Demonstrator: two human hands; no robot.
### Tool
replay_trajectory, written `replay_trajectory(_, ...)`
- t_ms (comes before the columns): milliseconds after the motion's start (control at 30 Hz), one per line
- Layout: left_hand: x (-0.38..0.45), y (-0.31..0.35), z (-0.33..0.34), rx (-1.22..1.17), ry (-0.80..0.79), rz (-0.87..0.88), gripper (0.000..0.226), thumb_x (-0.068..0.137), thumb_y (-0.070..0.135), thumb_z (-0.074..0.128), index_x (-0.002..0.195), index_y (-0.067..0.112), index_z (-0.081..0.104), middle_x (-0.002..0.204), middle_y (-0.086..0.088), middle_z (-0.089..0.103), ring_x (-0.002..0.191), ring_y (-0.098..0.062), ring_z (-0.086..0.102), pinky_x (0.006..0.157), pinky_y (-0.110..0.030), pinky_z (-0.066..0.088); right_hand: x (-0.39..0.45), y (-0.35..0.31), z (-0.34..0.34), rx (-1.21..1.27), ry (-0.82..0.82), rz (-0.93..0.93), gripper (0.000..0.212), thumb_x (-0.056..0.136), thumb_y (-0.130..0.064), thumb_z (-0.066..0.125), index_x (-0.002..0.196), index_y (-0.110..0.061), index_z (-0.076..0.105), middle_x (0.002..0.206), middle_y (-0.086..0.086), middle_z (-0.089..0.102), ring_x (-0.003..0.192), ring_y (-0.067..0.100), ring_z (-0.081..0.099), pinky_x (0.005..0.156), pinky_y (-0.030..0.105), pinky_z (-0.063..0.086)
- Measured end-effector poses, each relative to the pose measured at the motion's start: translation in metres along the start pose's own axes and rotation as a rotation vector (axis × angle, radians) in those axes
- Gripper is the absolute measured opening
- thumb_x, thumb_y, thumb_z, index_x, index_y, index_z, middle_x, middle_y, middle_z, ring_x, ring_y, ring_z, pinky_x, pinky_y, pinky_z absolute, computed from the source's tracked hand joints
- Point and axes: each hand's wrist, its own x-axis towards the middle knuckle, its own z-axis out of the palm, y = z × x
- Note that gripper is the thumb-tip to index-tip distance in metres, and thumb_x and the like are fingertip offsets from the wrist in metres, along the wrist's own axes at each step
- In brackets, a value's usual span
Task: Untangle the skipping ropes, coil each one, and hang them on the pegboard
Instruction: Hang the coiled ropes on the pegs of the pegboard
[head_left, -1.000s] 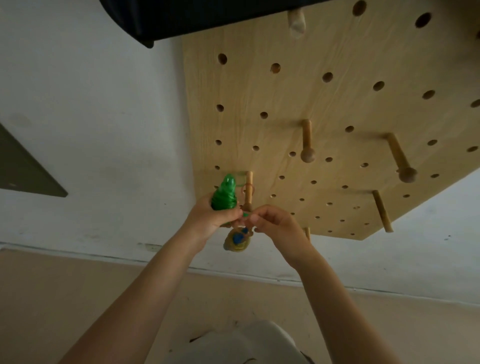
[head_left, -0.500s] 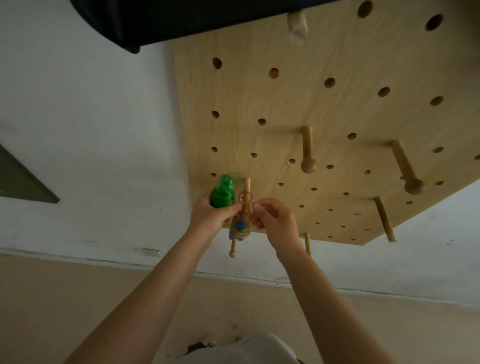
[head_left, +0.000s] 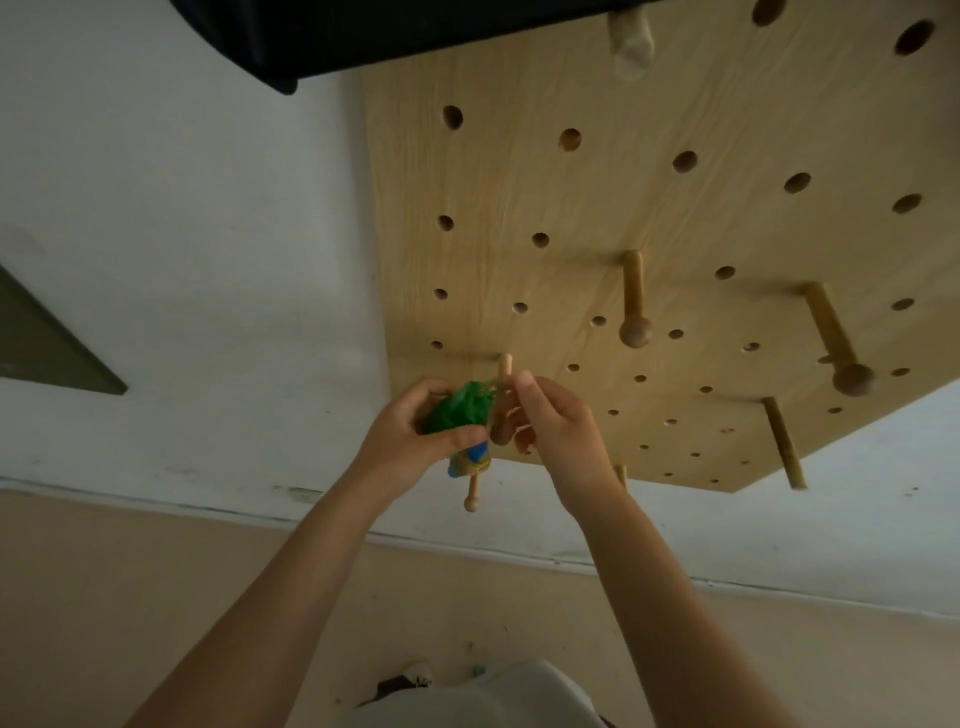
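Green plastic, the handle (head_left: 460, 410) of one skipping rope, sat in my left hand (head_left: 410, 441), whose fingers were curled round it at centre frame, just below the lower left corner of the pegboard (head_left: 519, 197). A second handle, yellowish with a blue end (head_left: 472, 460), showed directly under my left thumb; I could not tell whether that hand held it too or whether it hung from the rope. My right hand (head_left: 558, 431) was just beside the left, its fingers (head_left: 524, 382) pinching what appeared to be a thin loop of rope against the peg (head_left: 488, 431) that crossed between the two hands. The rope itself was too thin and blurred to trace.

Judged progress: this rope appeared already untangled and coiled, and the step in hand was the hanging. The loop seemed to be on or going onto the peg, but the hang was not complete, since both hands were on the bundle. No other rope was visible on the board; the remaining pegs, including the knobbed ones at centre (head_left: 635, 306) and right (head_left: 836, 343), carried nothing. Whether further ropes remained I could not tell.

Orientation: the green handle's long axis ran roughly up and down the frame, tilted slightly, with its narrow end pointing toward the board. The working peg ran up and down the frame too, its knobbed tip at the lower end.
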Motion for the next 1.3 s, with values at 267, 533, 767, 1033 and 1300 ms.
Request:
replay_trajectory(267,-0.024,0.019,-0.001,-0.033,-0.189,0.025,0.046,0.072,0.042,0.084,0.112,0.028,0.065,0.099,-0.001,0.074,0.082,-0.022,0.074,0.069,-0.033,0.057,-0.012,-0.016,0.003,0.130,-0.156,-0.058,0.038,0.086,-0.036,0.067,0.085,0.003,0.065,0.066,0.013,0.062,0.060,0.026,0.053,0.057,0.027,0.047)
replay_trajectory(533,-0.028,0.019,0.003,0.091,-0.172,0.048,0.017,0.095,0.025,0.065,0.095,0.008,0.063,0.081,-0.009,0.072,0.063,-0.026,0.068,0.058,-0.029,0.053,-0.023,-0.011,-0.007,0.420,-0.333,0.037,0.010,0.093,-0.012,0.059,0.091,-0.001,0.058,0.073,0.008,0.064,0.065,0.015,0.063,0.060,0.022,0.050)
replay_trajectory(767,-0.033,-0.002,0.014,0.212,-0.220,-0.020,0.030,0.094,0.038,0.065,0.096,0.008,0.066,0.070,-0.011,0.068,0.049,-0.018,0.060,0.049,-0.029,0.048,-0.027,0.015,-0.012,0.164,-0.027,0.016,0.008,0.087,0.000,0.068,0.084,-0.005,0.063,0.066,0.009,0.066,0.059,0.020,0.058,0.057,0.029,0.050)
replay_trajectory(1033,-0.032,-0.029,0.027,0.204,-0.162,0.001,0.020,0.094,0.023,0.068,0.110,0.035,0.070,0.099,0.005,0.073,0.086,-0.009,0.070,0.070,-0.014,0.051,-0.029,0.034,-0.006,-0.010,0.045,0.035,0.009,0.086,-0.004,0.071,0.085,-0.012,0.069,0.065,0.002,0.064,0.055,0.013,0.055,0.054,0.027,0.048)
replay_trajectory(1300,-0.024,-0.020,0.024,0.062,-0.045,-0.037,0.009,0.082,0.023,0.080,0.090,0.020,0.078,0.092,0.003,0.077,0.088,-0.010,0.071,0.070,-0.018,0.056,-0.030,0.027,-0.005,0.006,-0.053,-0.003,0.006,0.086,-0.004,0.071,0.086,-0.009,0.073,0.072,0.008,0.066,0.062,0.012,0.057,0.061,0.023,0.051)
